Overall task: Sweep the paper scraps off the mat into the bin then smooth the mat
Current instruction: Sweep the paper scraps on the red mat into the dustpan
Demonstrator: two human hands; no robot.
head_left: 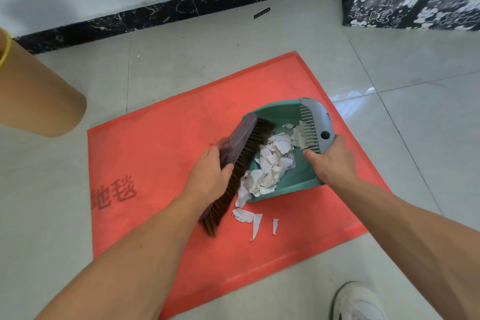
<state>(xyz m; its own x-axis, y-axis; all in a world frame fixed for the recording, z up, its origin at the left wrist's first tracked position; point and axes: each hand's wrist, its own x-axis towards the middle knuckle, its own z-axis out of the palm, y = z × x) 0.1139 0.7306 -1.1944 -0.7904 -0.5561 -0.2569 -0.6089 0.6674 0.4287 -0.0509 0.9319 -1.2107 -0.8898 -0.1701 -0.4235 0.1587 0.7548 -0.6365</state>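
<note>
A pale tiled floor (pixel 259 41) fills the frame, with a white wall and black marble skirting (pixel 166 11) along the top and a red mat (pixel 161 153) lying flat in the centre. On the mat stands a green dustpan (pixel 288 176), its grey edge grasped by the right hand (pixel 331 161), and the left hand (pixel 210 176) is clenched around a brown brush (pixel 241 158). Most paper scraps (pixel 270 163) lie inside the dustpan, a few on the mat just below it.
</note>
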